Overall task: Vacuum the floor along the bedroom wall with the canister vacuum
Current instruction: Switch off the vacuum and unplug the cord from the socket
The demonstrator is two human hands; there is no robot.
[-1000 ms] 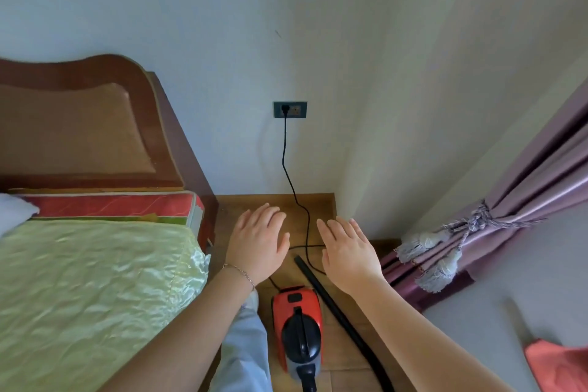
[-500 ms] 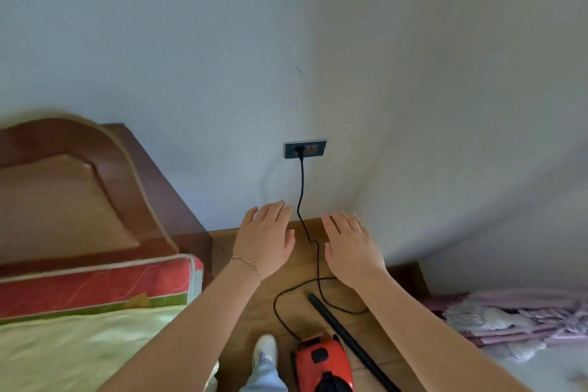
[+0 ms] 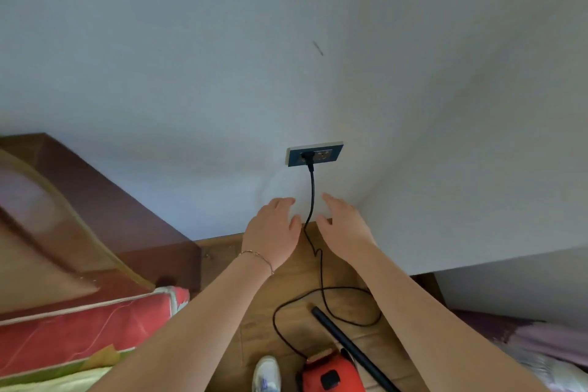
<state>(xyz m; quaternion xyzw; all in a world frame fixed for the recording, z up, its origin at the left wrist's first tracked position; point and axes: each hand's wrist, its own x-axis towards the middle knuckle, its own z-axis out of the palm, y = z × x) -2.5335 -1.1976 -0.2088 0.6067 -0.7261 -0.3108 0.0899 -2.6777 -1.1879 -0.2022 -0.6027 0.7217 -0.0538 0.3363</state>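
The red canister vacuum (image 3: 331,374) sits on the wooden floor (image 3: 343,270) at the bottom edge, partly cut off. Its black tube (image 3: 346,344) lies on the floor to its right. A black power cord (image 3: 313,197) runs from the vacuum in a loop up to a plug in the wall socket (image 3: 315,153). My left hand (image 3: 273,232) and my right hand (image 3: 345,224) are held out on either side of the cord below the socket, fingers apart, holding nothing.
A dark wooden headboard (image 3: 79,219) and a bed with a red-edged mattress (image 3: 82,328) fill the left. My white shoe (image 3: 267,372) stands by the vacuum. Pale walls meet in a corner at the right, with purple curtain fabric (image 3: 534,340) below.
The view has tilted upward, so the socket sits lower in frame and the vacuum slid to the bottom edge. Both hands rose toward the socket, staying empty.
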